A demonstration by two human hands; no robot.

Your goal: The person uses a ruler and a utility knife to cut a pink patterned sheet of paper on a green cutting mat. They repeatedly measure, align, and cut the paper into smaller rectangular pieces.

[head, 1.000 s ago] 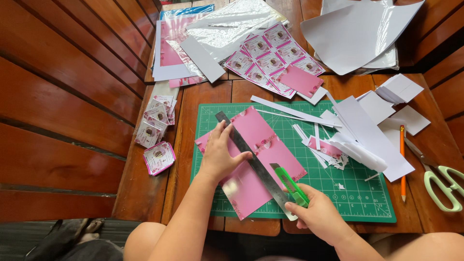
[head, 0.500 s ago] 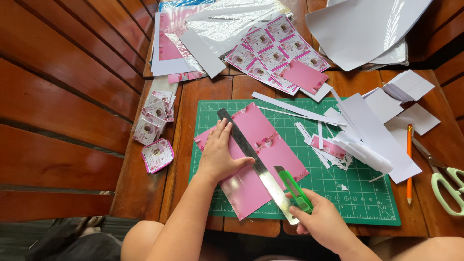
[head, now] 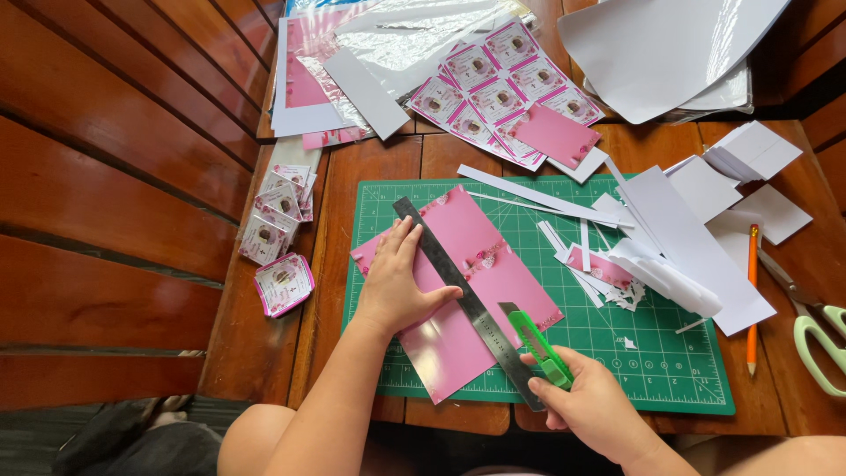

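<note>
Head camera view, looking straight down at a wooden tabletop and two bare hands at work. A green cutting mat lies in the middle. On it sits a glossy pink sheet, turned at a slant. A grey metal ruler lies diagonally across the sheet, running from upper left to lower right.

The left hand lies flat and open, fingers spread, pressing down on the ruler and the pink sheet to the left of the ruler's edge. The right hand is closed around a green utility knife, whose tip rests against the ruler's right edge near the sheet's lower end.

To the right on the mat lies a heap of white paper strips and offcuts, some with pink print. Further right, an orange pencil lies upright in the view, just off the mat, and pale green scissors rest at the tabletop's right edge.

Above the mat is a printed sheet of small pink cards, with a plain pink card on top of it. Large white sheets lie at the upper right. Left of the mat, a small pile of cut pink cards sits near the tabletop's edge, beside wooden slats.
</note>
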